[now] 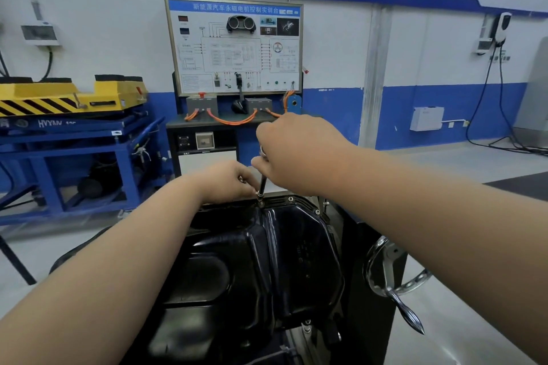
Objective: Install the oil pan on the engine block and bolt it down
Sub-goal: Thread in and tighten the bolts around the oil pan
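So the black oil pan [267,261] is sitting belly-up on the stand, right in front of the person and under both forearms. Whatever it's sitting on is mostly hidden beneath it.

All the action is at the far edge of the pan. The right grip [296,154] is closed around the top of a socket driver [262,184], fingers curled over the handle end. The tool stands pretty much upright, and its tip is planted on a bolt [260,201] in the far flange. The left grip [228,182] is lower down and just to the left, with its fingertips pinched in around the bottom end of the driver, right above the flange. There's something small and shiny between those fingers, but I can't make out what.

Two more flange bolts [291,199] are seated along the rim to the right of the tool.

On the right side of the stand there's a chrome handwheel [382,246] with a crank handle pointing down toward the floor.

Behind all this, against the blue and white wall, there's a training board [234,44] with a wiring diagram, and orange cables [234,121] loop along the desk under it. Off to the left, a yellow lift platform [68,95] with hazard stripes sits on a blue frame [74,151].
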### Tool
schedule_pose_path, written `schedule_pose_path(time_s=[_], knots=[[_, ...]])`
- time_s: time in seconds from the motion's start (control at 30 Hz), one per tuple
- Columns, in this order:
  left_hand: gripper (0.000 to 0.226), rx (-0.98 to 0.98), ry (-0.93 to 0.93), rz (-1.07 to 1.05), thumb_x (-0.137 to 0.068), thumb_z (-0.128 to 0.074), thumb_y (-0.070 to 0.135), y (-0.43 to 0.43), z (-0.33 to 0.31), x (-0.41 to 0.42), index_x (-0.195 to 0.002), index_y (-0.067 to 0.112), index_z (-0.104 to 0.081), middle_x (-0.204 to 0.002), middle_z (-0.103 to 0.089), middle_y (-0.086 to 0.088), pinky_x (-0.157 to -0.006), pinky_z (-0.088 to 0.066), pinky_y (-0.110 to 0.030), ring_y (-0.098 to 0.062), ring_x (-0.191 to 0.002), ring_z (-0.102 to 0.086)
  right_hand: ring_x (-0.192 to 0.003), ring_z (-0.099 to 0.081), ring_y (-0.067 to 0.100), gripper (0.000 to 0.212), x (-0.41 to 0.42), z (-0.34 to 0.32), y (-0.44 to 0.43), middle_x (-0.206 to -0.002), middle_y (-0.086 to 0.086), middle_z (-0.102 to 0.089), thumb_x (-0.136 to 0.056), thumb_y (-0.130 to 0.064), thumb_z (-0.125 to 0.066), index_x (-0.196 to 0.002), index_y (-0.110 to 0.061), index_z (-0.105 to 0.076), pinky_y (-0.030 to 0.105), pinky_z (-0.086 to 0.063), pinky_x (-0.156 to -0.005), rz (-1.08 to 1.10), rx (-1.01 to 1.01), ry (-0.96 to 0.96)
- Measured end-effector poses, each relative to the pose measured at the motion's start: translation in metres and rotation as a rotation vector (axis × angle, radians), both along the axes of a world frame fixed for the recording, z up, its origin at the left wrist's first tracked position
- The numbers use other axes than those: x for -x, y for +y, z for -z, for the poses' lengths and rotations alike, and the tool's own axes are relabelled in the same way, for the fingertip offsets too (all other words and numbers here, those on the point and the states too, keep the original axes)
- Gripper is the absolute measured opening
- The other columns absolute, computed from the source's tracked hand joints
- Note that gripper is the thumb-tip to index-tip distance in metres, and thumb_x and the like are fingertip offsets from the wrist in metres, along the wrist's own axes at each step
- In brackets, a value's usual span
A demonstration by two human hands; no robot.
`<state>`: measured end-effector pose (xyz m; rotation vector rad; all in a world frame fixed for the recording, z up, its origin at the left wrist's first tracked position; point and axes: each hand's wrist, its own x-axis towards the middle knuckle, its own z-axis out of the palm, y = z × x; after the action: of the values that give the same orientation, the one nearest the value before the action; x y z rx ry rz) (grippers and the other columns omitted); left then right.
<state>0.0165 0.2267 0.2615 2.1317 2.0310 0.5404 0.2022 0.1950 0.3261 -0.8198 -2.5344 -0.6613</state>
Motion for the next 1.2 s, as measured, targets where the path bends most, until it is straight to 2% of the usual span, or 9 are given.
schedule_pose_path(time_s=[0.13, 0.23, 0.37, 0.53, 0.63, 0.9, 0.97, 1.03, 1.2], knots=[[0.023, -0.229, -0.276, 0.078, -0.081, -0.07, 0.026, -0.035, -0.011, -0.011, -0.062, 0.038, -0.065, -0.054, -0.053, 0.013, -0.051, -0.036, -0.015, 0.001, -0.045, -0.042, -0.047, -0.03, 0.018, 0.043, -0.002, 0.003, -0.005, -0.06, 0.0, -0.03, -0.095, -0.04, -0.045, -0.062, -0.016, -0.031, 0.026, -0.028, -0.044, 0.082, -0.098, -0.008], [0.013, -0.337, -0.225, 0.105, -0.075, -0.074, 0.034, -0.054, 0.005, -0.025, -0.086, 0.034, -0.068, -0.073, -0.061, 0.0, -0.062, -0.044, -0.029, -0.014, -0.062, -0.05, -0.047, -0.032, 0.018, 0.044, 0.001, 0.0, -0.008, -0.058, 0.0, -0.032, -0.095, -0.032, -0.047, -0.058, -0.018, -0.028, 0.025, -0.027, -0.044, 0.114, -0.124, -0.026], [0.012, -0.553, -0.345, 0.134, -0.076, -0.075, 0.018, -0.054, 0.012, -0.037, -0.069, 0.025, -0.069, -0.067, -0.066, 0.012, -0.061, -0.042, -0.016, -0.004, -0.063, -0.055, -0.048, -0.035, 0.018, 0.039, 0.012, -0.003, -0.016, -0.06, 0.001, -0.034, -0.091, -0.021, -0.051, -0.058, -0.017, -0.03, 0.027, -0.033, -0.045, 0.155, -0.073, -0.043], [0.033, -0.554, -0.37, 0.134, -0.082, -0.066, 0.012, -0.053, 0.013, -0.032, -0.056, 0.033, -0.06, -0.055, -0.057, 0.012, -0.055, -0.034, -0.016, -0.001, -0.054, -0.044, -0.054, -0.043, 0.017, 0.027, 0.014, -0.01, -0.017, -0.068, 0.001, -0.045, -0.091, -0.024, -0.049, -0.067, -0.014, -0.041, 0.025, -0.031, -0.045, 0.116, 0.121, -0.099], [0.012, -0.517, -0.349, 0.102, -0.085, -0.065, 0.019, -0.052, 0.012, -0.03, -0.075, 0.015, -0.07, -0.066, -0.064, 0.004, -0.057, -0.036, -0.024, -0.005, -0.056, -0.045, -0.06, -0.042, 0.014, 0.012, 0.013, -0.011, -0.018, -0.084, 0.001, -0.044, -0.09, -0.02, -0.052, -0.088, -0.014, -0.042, 0.027, -0.026, -0.044, 0.096, 0.122, -0.142], [0.017, -0.553, -0.254, 0.099, -0.078, -0.061, 0.043, -0.05, 0.017, -0.035, -0.076, 0.027, -0.068, -0.072, -0.066, -0.005, -0.064, -0.048, -0.04, -0.025, -0.071, -0.059, -0.049, -0.034, 0.018, 0.039, 0.013, -0.001, -0.017, -0.061, 0.001, -0.035, -0.093, -0.023, -0.049, -0.059, -0.017, -0.031, 0.026, -0.023, -0.043, 0.208, -0.065, -0.02], [0.004, -0.612, -0.289, 0.1, -0.079, -0.065, 0.03, -0.047, 0.016, -0.04, -0.075, 0.031, -0.066, -0.071, -0.067, -0.005, -0.065, -0.049, -0.043, -0.027, -0.07, -0.059, -0.05, -0.036, 0.019, 0.037, 0.013, -0.001, -0.014, -0.062, 0.001, -0.038, -0.093, -0.024, -0.049, -0.059, -0.016, -0.034, 0.027, -0.023, -0.044, 0.227, -0.032, -0.011], [0.023, -0.619, -0.327, 0.131, -0.084, -0.064, 0.017, -0.047, 0.014, -0.042, -0.073, 0.038, -0.067, -0.07, -0.068, -0.002, -0.065, -0.049, -0.039, -0.024, -0.069, -0.06, -0.052, -0.041, 0.018, 0.037, 0.009, -0.006, -0.011, -0.062, 0.001, -0.043, -0.094, -0.027, -0.048, -0.06, -0.015, -0.04, 0.026, -0.027, -0.045, 0.173, 0.052, -0.068], [0.02, -0.547, -0.283, 0.186, -0.093, -0.057, 0.025, -0.044, 0.018, -0.035, -0.087, 0.01, -0.069, -0.072, -0.064, -0.011, -0.063, -0.046, -0.043, -0.027, -0.068, -0.055, -0.05, -0.035, 0.014, 0.04, -0.007, -0.027, -0.02, -0.06, 0.001, -0.04, -0.09, -0.039, -0.049, -0.06, -0.015, -0.039, 0.027, -0.023, -0.043, 0.091, 0.05, -0.234]])
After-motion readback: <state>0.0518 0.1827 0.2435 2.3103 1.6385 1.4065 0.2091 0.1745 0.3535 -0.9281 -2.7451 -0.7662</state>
